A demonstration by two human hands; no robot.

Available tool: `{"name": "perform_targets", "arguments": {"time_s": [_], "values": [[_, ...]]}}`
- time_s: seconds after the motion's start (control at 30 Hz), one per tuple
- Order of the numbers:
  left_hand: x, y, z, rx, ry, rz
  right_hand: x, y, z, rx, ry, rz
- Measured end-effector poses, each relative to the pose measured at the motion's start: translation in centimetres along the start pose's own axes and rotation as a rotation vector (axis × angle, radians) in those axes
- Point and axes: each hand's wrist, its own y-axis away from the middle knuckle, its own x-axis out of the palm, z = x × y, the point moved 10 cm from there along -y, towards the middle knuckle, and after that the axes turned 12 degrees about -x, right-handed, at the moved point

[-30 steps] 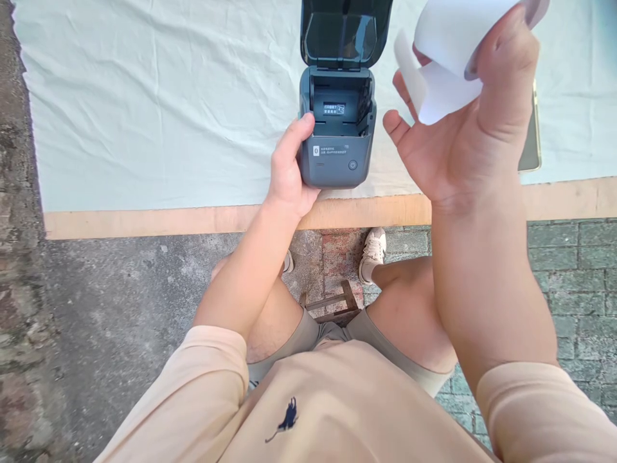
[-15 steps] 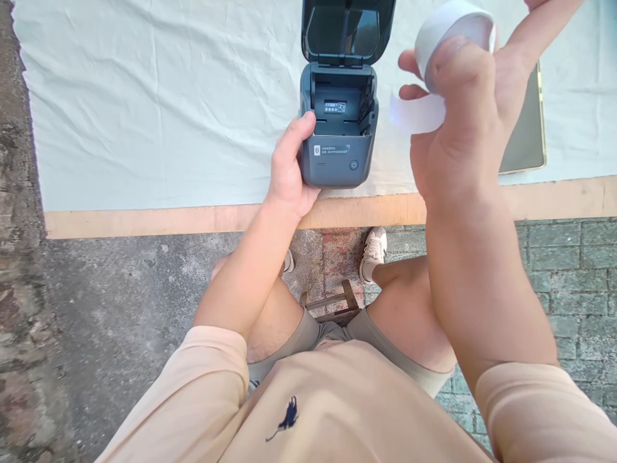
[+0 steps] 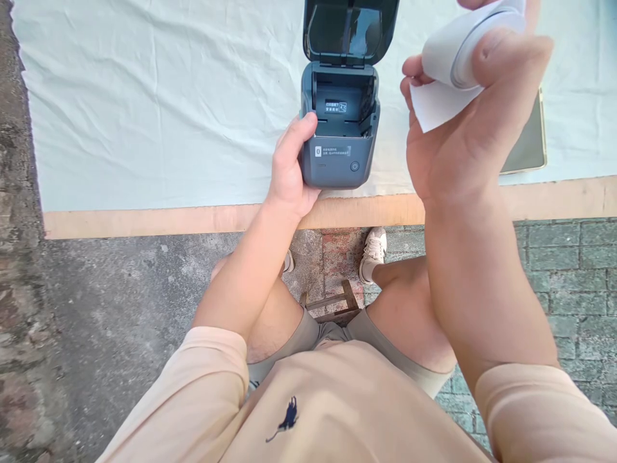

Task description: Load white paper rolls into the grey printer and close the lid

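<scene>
A dark grey label printer [image 3: 337,161] stands near the table's front edge with its lid [image 3: 349,32] raised and its paper bay showing nothing inside. My left hand [image 3: 292,164] grips the printer's left side, thumb on the rim of the bay. To the right of the printer and above the table, my right hand [image 3: 463,141] is closed around a white paper roll [image 3: 443,58]. The roll is tilted, with the thumb at its near end. A loose paper tail hangs from it across the fingers and palm.
A pale cloth [image 3: 168,116] covers the table, whose wooden edge [image 3: 144,222] shows in front. Partly hidden behind my right hand lies a flat dark tablet-like device [image 3: 527,145] with a light rim. Below are my legs and a wooden stool [image 3: 337,305].
My right hand has turned the paper roll, so its side now faces me more and the tail's cut end shows. The left hand and printer have barely moved.
</scene>
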Motion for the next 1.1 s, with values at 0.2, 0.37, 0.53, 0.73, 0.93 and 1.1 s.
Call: {"name": "perform_targets", "arguments": {"time_s": [0.2, 0.37, 0.53, 0.73, 0.93, 1.1], "values": [[-0.1, 0.1, 0.0, 0.010, -0.020, 0.006, -0.4, 0.1, 1.0, -0.135, -0.186, -0.130], [-0.2, 0.1, 0.1, -0.008, -0.049, -0.029, 0.2, 0.1, 2.3, -0.235, 0.058, -0.047], [0.0, 0.2, 0.2, -0.022, -0.030, -0.032, 1.7, 0.6, 3.5, -0.243, 0.273, 0.090], [0.2, 0.3, 0.2, 0.015, -0.009, -0.002, 3.4, 0.2, 3.2, -0.288, 0.607, 0.218], [0.2, 0.5, 0.0, 0.032, -0.028, -0.064, 3.4, 0.0, 1.3, -0.200, 0.765, 0.229], [0.5, 0.5, -0.1, 0.036, -0.021, -0.054, 3.5, 0.3, 1.5, -0.149, 0.807, 0.224]]}}
